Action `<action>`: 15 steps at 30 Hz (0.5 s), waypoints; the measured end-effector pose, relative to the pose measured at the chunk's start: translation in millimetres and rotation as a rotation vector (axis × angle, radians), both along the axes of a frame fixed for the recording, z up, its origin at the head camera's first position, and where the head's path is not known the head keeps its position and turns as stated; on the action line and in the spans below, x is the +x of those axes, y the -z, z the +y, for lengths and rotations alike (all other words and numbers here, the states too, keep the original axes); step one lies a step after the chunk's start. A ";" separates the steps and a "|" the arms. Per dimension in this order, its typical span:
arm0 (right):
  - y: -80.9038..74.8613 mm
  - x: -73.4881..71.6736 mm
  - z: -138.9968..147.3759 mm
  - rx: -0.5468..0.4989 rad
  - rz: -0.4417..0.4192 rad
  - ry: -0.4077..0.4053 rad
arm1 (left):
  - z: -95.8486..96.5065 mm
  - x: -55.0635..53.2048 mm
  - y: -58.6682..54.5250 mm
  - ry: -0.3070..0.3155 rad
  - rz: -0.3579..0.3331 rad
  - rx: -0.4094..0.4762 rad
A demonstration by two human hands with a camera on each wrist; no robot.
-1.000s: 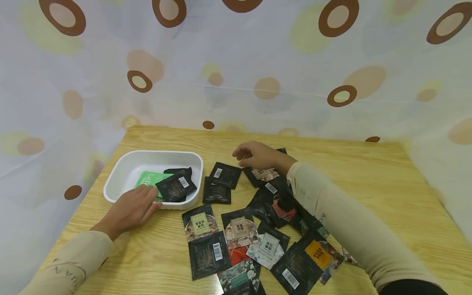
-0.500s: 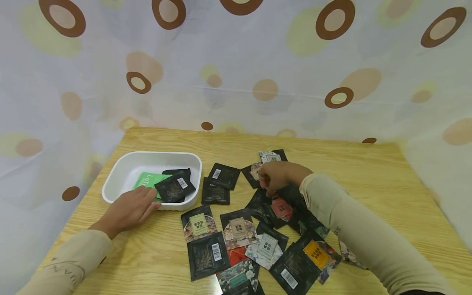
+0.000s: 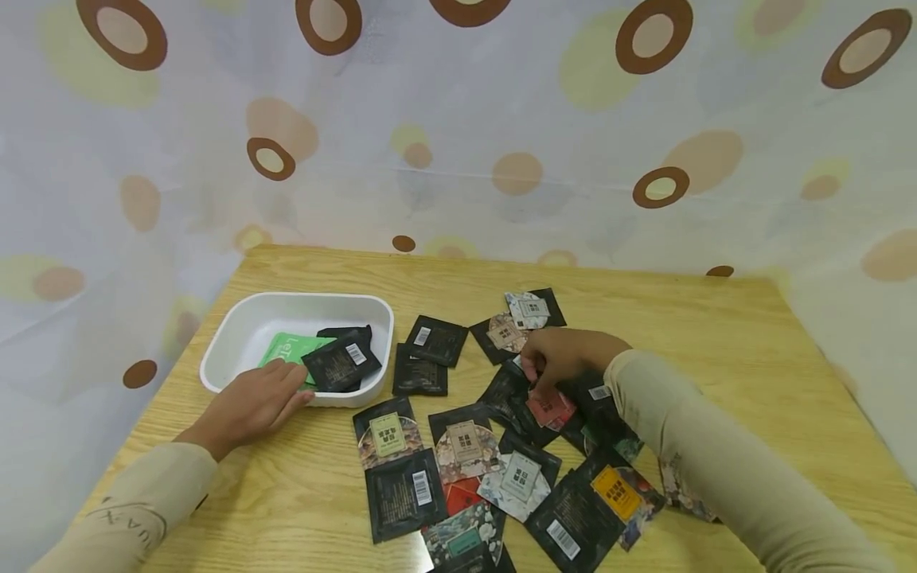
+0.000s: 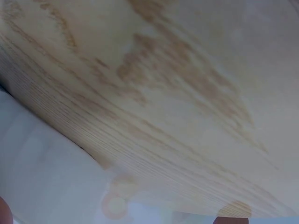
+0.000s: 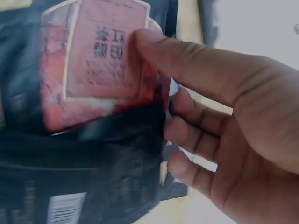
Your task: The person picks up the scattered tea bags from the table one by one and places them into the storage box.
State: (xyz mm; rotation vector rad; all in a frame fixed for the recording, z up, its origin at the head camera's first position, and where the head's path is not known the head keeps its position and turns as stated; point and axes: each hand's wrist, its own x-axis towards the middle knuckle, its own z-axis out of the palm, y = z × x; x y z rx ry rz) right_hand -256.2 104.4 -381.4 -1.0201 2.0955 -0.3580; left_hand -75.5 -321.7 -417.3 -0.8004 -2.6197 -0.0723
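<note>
My right hand (image 3: 569, 354) is over the loose pile of tea sachets, its thumb and fingers at a black sachet with a red label (image 3: 553, 412). In the right wrist view, the thumb of my right hand (image 5: 243, 112) lies on the front of that red-labelled tea sachet (image 5: 105, 60), with the other fingers curled at its edge, pinching it. My left hand (image 3: 254, 402) rests at the near rim of a white tray (image 3: 315, 296), fingers relaxed. Inside the tray lie a green sachet (image 3: 286, 348) and several black sachets (image 3: 337, 368).
Two overlapping black sachets (image 3: 438, 338) lie just right of the tray. Several more spread toward the front, among them a yellow-labelled one (image 3: 387, 436) and an orange-labelled one (image 3: 618, 493). A patterned cloth (image 3: 458, 159) stands behind the wooden table (image 3: 723, 358).
My right hand has moved right and toward me, from above the far sachets down to the red-labelled tea sachet, which it now pinches. The left hand stays at the tray rim.
</note>
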 end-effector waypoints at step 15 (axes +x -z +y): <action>-35.9 -15.2 -54.4 -0.363 -0.106 0.000 | -5.2 7.6 2.1 -0.009 0.014 0.004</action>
